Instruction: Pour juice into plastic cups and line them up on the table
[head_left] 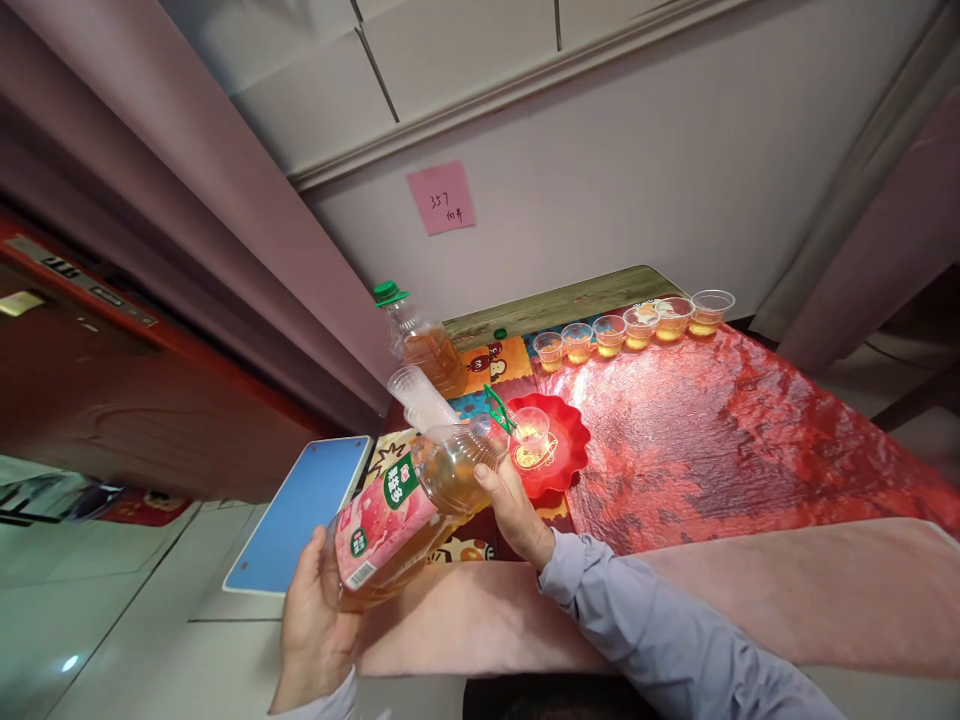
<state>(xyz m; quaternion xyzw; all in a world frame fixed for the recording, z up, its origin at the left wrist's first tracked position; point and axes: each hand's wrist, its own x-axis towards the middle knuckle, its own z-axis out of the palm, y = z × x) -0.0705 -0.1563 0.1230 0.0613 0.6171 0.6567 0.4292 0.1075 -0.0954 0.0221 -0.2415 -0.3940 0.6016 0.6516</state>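
My left hand [319, 615] supports the base of a large juice bottle [397, 520] with a pink label. Around the bottle's neck end is my right hand [514, 505]. The bottle is tilted, its mouth end up to the right, over a red scalloped plate [574, 450]. On that plate stands a clear plastic cup [531, 430], with a green handle-like strip [498, 408] beside it. Behind the held bottle lies a stack of clear cups [424, 400]. A row of several cups [609, 335] with yellow liquid stands along the table's back edge.
A second juice bottle [429, 350] with a green cap stands at the back left, near a loose green cap [500, 334]. A blue board [300, 520] is at the left. Red shiny covering [750, 430] spreads over the table, with pink cloth [787, 590] along its front.
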